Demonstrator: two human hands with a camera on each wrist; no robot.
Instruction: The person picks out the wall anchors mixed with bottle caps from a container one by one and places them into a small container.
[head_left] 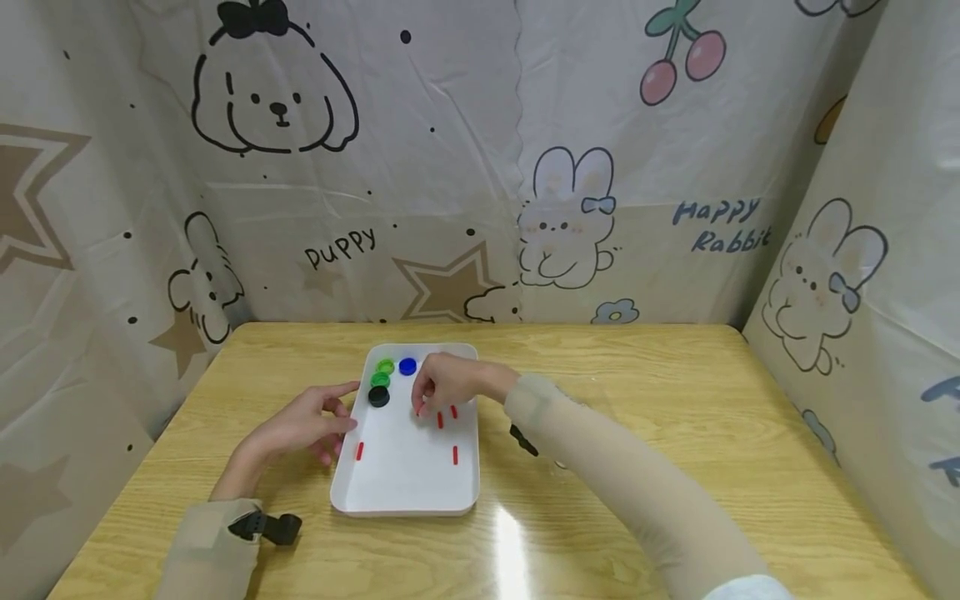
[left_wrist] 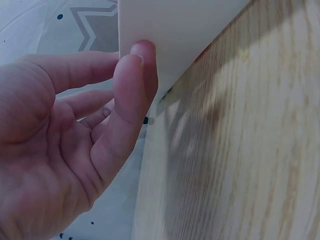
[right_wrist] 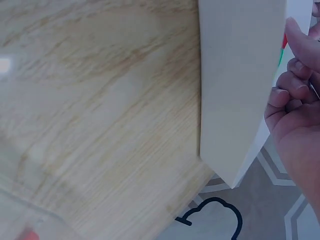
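Note:
A white rectangular tray [head_left: 405, 487] lies on the table. In its far part are a light green cap [head_left: 385, 367], a green cap [head_left: 380, 380], a black cap [head_left: 378, 396] and a blue cap [head_left: 407, 367]. My right hand [head_left: 446, 379] reaches over the tray and pinches a small red stick [head_left: 418, 410] between thumb and fingertips. Other red sticks [head_left: 455, 455] lie on the tray floor, one of them near its left wall. Beside that wall, my left hand [head_left: 311, 421] touches the tray with relaxed fingers; the left wrist view shows fingertips against its outer side.
The wood-grain table [head_left: 637, 500] stretches to both sides of the tray. Clear plastic [right_wrist: 30, 210] lies on it to the right, partly behind the right forearm. A printed curtain [head_left: 450, 167] hangs behind the table and along its sides.

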